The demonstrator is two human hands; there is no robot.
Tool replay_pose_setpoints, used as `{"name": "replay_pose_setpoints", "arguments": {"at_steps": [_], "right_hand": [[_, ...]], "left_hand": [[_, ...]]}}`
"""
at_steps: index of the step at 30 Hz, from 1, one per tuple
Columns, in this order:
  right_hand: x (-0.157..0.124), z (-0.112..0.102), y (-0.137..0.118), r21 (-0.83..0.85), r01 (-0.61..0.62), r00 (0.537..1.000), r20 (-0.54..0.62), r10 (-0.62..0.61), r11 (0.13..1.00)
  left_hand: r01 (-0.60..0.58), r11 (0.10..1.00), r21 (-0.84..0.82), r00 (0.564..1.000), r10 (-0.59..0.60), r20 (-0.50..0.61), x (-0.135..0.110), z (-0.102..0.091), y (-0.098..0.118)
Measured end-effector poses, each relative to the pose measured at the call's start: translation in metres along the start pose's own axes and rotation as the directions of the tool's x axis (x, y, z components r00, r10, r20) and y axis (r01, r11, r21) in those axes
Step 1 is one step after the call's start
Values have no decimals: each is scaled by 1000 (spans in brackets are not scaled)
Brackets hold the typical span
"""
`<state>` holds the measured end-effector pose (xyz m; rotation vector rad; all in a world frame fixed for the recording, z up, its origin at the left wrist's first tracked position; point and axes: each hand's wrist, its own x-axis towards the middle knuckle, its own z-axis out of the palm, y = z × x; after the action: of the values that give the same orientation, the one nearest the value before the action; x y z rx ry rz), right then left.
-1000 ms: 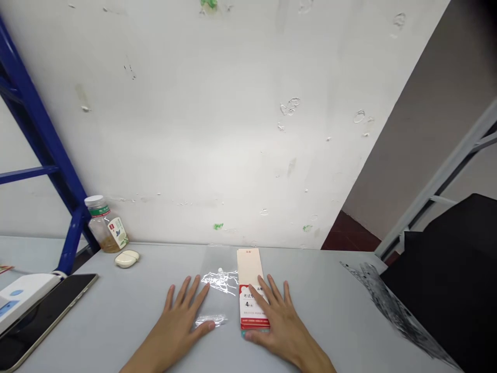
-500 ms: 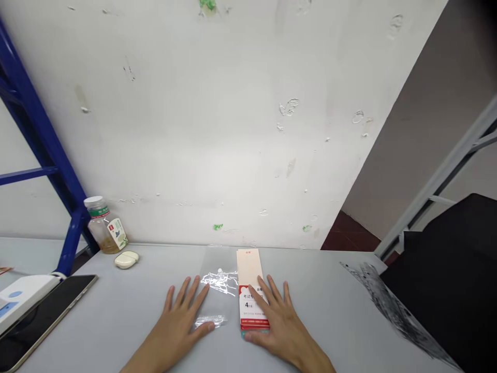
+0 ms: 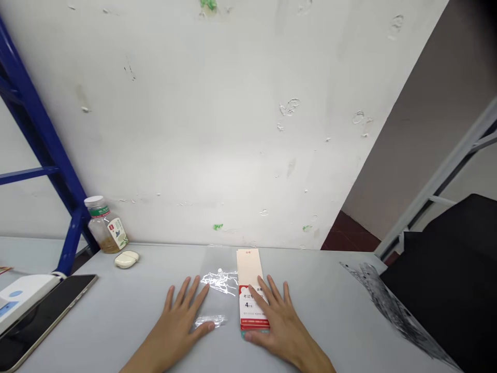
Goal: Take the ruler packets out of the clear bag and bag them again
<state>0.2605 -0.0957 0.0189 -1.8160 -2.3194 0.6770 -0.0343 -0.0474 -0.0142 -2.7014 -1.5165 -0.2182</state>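
The left hand (image 3: 175,321) lies flat with fingers spread, not pinching, its fingertips and thumb resting on a clear plastic bag (image 3: 217,300). The bag lies smooth on the grey tabletop (image 3: 116,316), apparently pinned so the thin film cannot slide. The right hand (image 3: 277,322) is likewise spread and open, pressing on the near end of a long cream-and-red printed packet (image 3: 250,269), which lies just right of the bag, its long axis running near to far, seemingly steadied by that contact. Both items sit centrally, within easy reach of either hand. Farther left stand a glass jar with a white lid (image 3: 105,227) and a white oval case (image 3: 126,259). A tablet (image 3: 50,311) lies at the near left, set well apart from the work
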Motion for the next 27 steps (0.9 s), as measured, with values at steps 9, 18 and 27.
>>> {"name": "replay_pose_setpoints", "arguments": {"at_steps": [9, 18, 27], "right_hand": [[-1, 1, 0, -12, 6, 1000, -12, -7, 1000], [0, 3, 2, 1, 11, 1000, -27, -11, 1000], [0, 5, 3, 36, 22, 999, -45, -21, 999]], "left_hand": [[8, 1000, -24, 1000, -8, 17, 0, -2, 1], [20, 999, -47, 999, -19, 29, 0, -1, 1], [1, 998, -67, 1000, -2, -5, -1, 4, -1]]}}
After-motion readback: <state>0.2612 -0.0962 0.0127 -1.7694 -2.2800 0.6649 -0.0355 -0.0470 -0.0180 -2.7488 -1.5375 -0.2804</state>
